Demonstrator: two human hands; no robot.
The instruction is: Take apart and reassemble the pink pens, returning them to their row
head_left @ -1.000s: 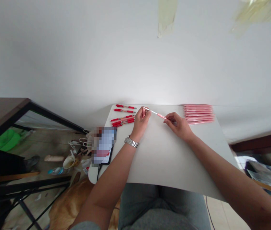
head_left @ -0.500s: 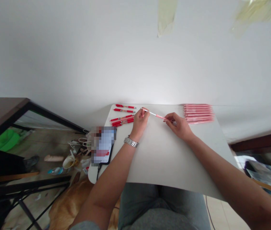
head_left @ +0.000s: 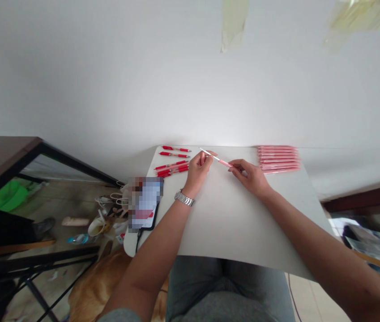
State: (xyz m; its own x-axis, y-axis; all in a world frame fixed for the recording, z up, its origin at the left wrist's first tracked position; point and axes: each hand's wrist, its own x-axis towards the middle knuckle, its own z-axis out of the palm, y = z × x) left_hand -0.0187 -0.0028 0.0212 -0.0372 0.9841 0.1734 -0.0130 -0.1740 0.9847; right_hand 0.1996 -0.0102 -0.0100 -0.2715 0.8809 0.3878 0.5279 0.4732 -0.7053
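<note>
A thin pen refill (head_left: 224,162), white on its left part and pink on its right, slants between my hands above the table. My left hand (head_left: 198,171), wearing a metal watch, is closed in a pinch around the white part, whose tip pokes out past the fingers to the upper left. The pink end is pinched between the thumb and fingers of my right hand (head_left: 252,176). Several red pens (head_left: 173,155) lie left of my left hand, some partly hidden behind it. Beyond my right hand rests a row of several pink refills (head_left: 279,156).
The white table (head_left: 236,223) stands against a white wall. A phone (head_left: 147,203) with a cable (head_left: 138,240) lies at its left edge. A dark table (head_left: 5,161) stands farther left, with clutter on the floor. A tan dog (head_left: 100,286) lies beside my legs.
My left hand has slid slightly right along the refill, toward my right hand. More of the white tip now shows past its fingers. My right hand has barely moved.
</note>
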